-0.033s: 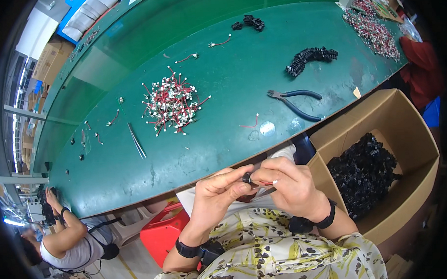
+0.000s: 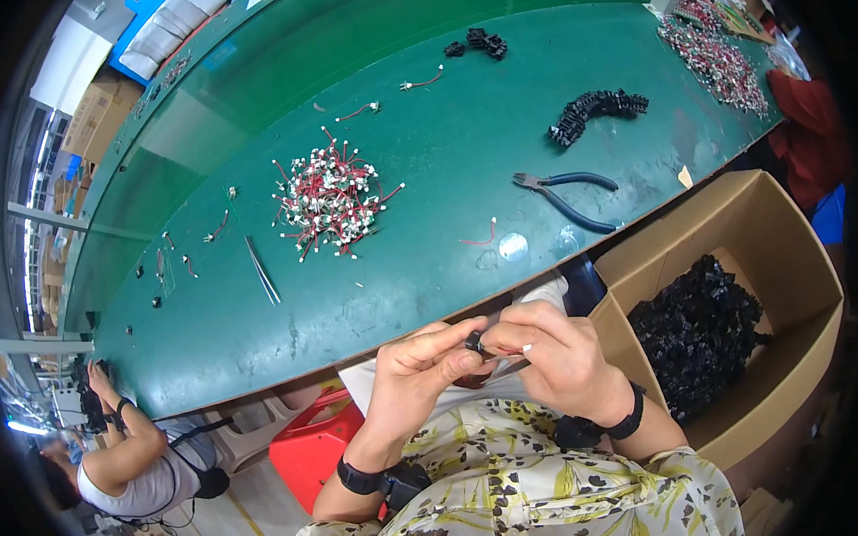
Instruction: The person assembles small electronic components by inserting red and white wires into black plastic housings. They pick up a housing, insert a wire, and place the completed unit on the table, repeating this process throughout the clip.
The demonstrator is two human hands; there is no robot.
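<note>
I see both hands meeting low in the view, just off the near edge of the green surface [image 2: 426,174]. My left hand [image 2: 415,363] pinches a small black connector [image 2: 473,341] between thumb and forefinger, fingers narrowed on it. My right hand [image 2: 557,350] is curled narrow too, its fingertips touching the same part from 3 o'clock and gripping a short red wire [image 2: 509,349] that comes off it. The wire's long axis lies roughly level, from 9 o'clock at the connector to 3 o'clock into my right palm. The connector is too small for me to tell which way its mouth faces.

On the surface, at 11 o'clock from the hands, lies a pile of red wires with white ends [image 2: 330,198]. Tweezers [image 2: 263,271] lie just at 8 o'clock of that pile, long axis running 11 to 5. Blue-handled pliers [image 2: 566,199] lie at 1 o'clock from my hands, jaws toward 9 o'clock, handles toward 3 to 4. Beyond them sits a curved row of black connectors [image 2: 595,111]. A single red wire [image 2: 481,238] lies near the surface's edge at 12 o'clock from my hands.

At 3 o'clock stands an open cardboard box [image 2: 788,255] with a heap of black parts [image 2: 698,334] in it. At 8 o'clock, another person [image 2: 124,458] sits below the surface.
</note>
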